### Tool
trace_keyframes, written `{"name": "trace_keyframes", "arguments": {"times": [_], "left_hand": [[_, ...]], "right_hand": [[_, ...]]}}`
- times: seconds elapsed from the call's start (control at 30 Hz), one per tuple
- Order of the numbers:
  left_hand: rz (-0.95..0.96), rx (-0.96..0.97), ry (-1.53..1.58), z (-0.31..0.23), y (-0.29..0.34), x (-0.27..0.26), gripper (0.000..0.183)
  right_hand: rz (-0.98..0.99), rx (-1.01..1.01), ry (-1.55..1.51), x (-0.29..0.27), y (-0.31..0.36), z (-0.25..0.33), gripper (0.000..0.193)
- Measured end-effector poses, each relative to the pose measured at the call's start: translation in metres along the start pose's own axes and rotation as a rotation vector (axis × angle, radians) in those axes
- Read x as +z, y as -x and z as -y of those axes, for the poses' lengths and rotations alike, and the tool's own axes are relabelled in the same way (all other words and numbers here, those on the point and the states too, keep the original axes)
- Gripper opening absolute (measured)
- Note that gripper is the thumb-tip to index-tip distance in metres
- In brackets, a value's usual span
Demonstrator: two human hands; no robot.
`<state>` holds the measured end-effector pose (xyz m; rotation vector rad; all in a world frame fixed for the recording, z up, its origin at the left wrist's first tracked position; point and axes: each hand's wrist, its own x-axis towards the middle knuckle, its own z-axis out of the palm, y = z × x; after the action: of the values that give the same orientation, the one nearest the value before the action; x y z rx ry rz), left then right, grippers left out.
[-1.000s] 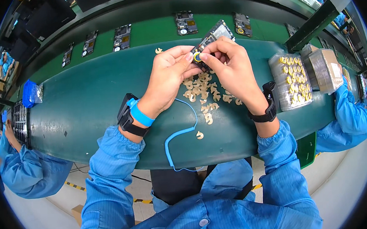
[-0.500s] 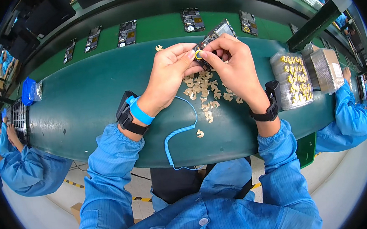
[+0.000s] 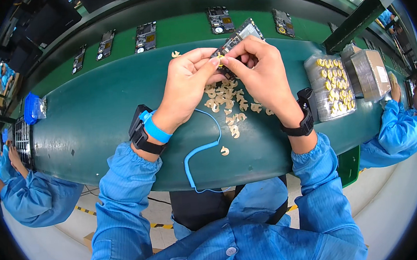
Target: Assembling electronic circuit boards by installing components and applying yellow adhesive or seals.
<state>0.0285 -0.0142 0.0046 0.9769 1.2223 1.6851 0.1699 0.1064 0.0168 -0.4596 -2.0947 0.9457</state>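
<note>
My left hand (image 3: 190, 85) is closed on a dark circuit board (image 3: 231, 40), which tilts up to the right above the table. At the board's near end sits a small round piece with a yellow rim (image 3: 221, 60), and both thumb tips meet on it. The fingers of my right hand (image 3: 260, 71) are bent and pinch at this yellow-rimmed piece; its exact shape is partly hidden by the thumbs. Below my hands lies a loose pile of beige C-shaped pieces (image 3: 223, 100). One such piece (image 3: 225, 150) lies apart, nearer to me.
Clear trays of yellow round parts (image 3: 330, 87) stand at the right, beside stacked clear trays (image 3: 371, 75). More circuit boards (image 3: 145, 38) lie along the green strip beyond the table (image 3: 88, 133). A blue coiled cord (image 3: 188, 167) crosses the front. Co-workers sit left and right.
Both hands have shifted slightly left and up with the board. The thumbs have drawn closer together over the yellow-rimmed piece, covering more of it.
</note>
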Motion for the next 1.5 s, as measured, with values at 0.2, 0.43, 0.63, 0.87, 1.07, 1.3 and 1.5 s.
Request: {"name": "trace_keyframes", "arguments": {"times": [0.2, 0.43, 0.63, 0.87, 1.07, 1.3, 1.5], "left_hand": [[-0.012, 0.002, -0.012, -0.001, 0.0, 0.002, 0.029], [-0.05, 0.018, -0.072, 0.0, 0.0, 0.003, 0.029], [-0.061, 0.018, -0.039, 0.0, -0.001, 0.003, 0.028], [-0.02, -0.008, 0.003, -0.003, -0.002, 0.0, 0.028], [-0.002, -0.004, 0.029, -0.002, -0.002, -0.001, 0.026], [-0.083, 0.1, 0.058, -0.002, -0.003, -0.002, 0.024], [-0.09, 0.124, 0.213, 0.002, -0.006, -0.006, 0.025]], "right_hand": [[-0.024, 0.011, -0.017, 0.002, 0.001, 0.0, 0.012], [-0.035, -0.032, -0.004, 0.003, 0.003, 0.004, 0.012], [-0.058, -0.051, -0.006, 0.005, 0.002, 0.004, 0.01], [-0.064, -0.056, 0.0, 0.003, 0.003, 0.004, 0.009], [-0.062, -0.128, 0.024, 0.006, 0.001, 0.002, 0.008], [-0.329, 0.026, -0.076, -0.001, 0.0, -0.01, 0.024], [0.027, 0.16, -0.379, 0.011, 0.0, -0.031, 0.034]]}}
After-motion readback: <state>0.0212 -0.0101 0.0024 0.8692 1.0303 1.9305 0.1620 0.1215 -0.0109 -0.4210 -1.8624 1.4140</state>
